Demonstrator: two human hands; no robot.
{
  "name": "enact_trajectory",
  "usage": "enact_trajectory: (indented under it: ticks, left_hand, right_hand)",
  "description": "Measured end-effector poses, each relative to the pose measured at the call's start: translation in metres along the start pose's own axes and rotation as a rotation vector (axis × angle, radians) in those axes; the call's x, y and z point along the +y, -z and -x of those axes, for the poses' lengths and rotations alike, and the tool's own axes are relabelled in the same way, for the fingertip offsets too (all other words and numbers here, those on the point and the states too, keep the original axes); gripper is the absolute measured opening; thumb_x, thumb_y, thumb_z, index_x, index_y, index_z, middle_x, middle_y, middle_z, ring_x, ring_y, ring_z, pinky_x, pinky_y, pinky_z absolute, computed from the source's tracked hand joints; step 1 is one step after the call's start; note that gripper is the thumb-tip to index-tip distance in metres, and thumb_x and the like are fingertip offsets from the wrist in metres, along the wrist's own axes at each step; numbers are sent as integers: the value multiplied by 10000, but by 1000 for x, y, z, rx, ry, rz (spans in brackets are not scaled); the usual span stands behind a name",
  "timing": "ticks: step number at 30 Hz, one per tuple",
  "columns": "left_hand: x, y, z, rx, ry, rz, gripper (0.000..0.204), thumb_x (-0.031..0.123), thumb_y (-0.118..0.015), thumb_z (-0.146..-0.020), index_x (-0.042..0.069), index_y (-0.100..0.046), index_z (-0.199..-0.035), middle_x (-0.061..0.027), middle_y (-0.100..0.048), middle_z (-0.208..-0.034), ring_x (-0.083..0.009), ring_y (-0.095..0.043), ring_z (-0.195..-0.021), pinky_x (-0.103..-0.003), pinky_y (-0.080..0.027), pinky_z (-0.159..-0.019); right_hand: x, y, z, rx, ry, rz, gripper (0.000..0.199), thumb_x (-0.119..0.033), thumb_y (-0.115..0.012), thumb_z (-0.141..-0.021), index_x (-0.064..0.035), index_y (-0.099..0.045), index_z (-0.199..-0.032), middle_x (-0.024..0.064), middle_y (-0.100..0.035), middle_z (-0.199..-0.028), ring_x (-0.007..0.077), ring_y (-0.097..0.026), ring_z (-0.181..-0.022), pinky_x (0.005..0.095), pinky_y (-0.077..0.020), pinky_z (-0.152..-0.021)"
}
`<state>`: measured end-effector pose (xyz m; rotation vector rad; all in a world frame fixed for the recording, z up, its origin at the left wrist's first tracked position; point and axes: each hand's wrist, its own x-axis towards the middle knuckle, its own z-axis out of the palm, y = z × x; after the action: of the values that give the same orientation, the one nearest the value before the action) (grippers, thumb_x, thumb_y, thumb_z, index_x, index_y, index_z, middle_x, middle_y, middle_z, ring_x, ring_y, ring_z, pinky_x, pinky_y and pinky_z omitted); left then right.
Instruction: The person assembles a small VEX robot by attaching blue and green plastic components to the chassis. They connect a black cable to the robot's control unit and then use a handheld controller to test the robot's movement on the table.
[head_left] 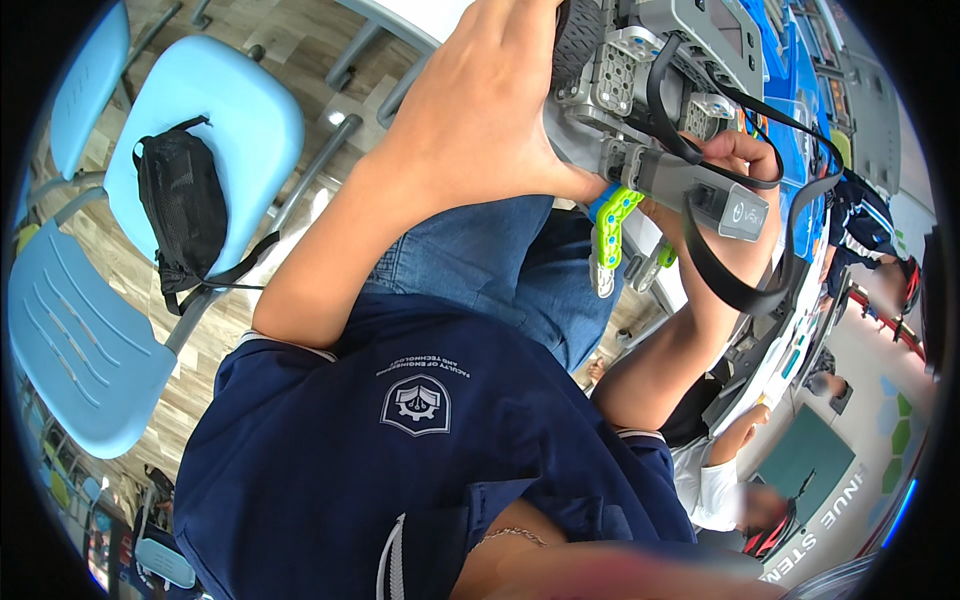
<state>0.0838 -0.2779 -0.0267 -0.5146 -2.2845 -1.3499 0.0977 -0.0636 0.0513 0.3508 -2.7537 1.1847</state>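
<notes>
A grey plastic building-kit robot [625, 85] with a black tyre [577, 45] is held in front of me by both hands. My left hand [470, 130] is closed on its left side beside the tyre, its thumb reaching to the lime-green beam [610, 235] at the bottom. My right hand [745, 165] curls around the grey box-shaped motor [690, 185] from behind and the right, some of its fingers hidden by the motor. Flat black cables [735, 290] loop from the robot past my right hand.
On the left, a black mesh pouch [185, 200] lies on a light-blue chair [250, 85]. A white tabletop [425, 12] shows at the top. Blue trays [790, 95] stand to the right of the robot. People are farther right, one in a white sleeve [705, 490].
</notes>
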Motion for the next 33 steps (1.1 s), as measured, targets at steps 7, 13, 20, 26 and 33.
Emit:
enact_trajectory:
  ticks: [7,13,20,26,33]
  left_hand:
    - [-3,-4,2,54,-87,-96,1209,442,-938,-522,-62,-310,-1425,-288,-415,-1394,-436,-445,-1314,-464,-385,-1122]
    - [-5,-7,-2,76,-128,-61,1219,481,-941,-506,-84,-321,-1390,-285,-424,-1355,-438,-446,-1295,-455,-386,-1120]
    - [-4,-7,-5,48,-113,-61,1191,500,-936,-527,-87,-327,-1366,-298,-425,-1325,-453,-446,-1283,-472,-386,-1110]
    - [-9,-11,-5,130,-153,-34,1145,475,-941,-535,-59,-350,-1357,-272,-451,-1317,-441,-466,-1271,-471,-395,-1097]
    - [-3,-5,-6,84,-20,-43,1065,342,-937,-481,19,-443,-1367,-185,-525,-1306,-371,-520,-1218,-431,-415,-1059]
  right_hand:
    - [-2,2,2,-34,-33,-56,617,66,-860,-612,-48,-508,-1107,110,-703,-1006,161,-666,-927,274,-517,-842]
    - [-2,1,3,-30,-54,-124,630,96,-850,-597,-47,-492,-1095,118,-681,-1049,169,-645,-956,284,-499,-874]
    - [3,-2,5,42,-60,-120,675,70,-887,-546,-45,-508,-1093,83,-646,-1042,149,-619,-941,280,-497,-857]
    - [-4,-1,4,48,1,71,654,6,-928,-539,-45,-552,-1071,28,-598,-973,120,-578,-878,260,-487,-803]
    - [17,13,4,-98,131,57,723,-34,-924,-609,-46,-560,-1234,51,-714,-1072,142,-673,-979,287,-517,-861]
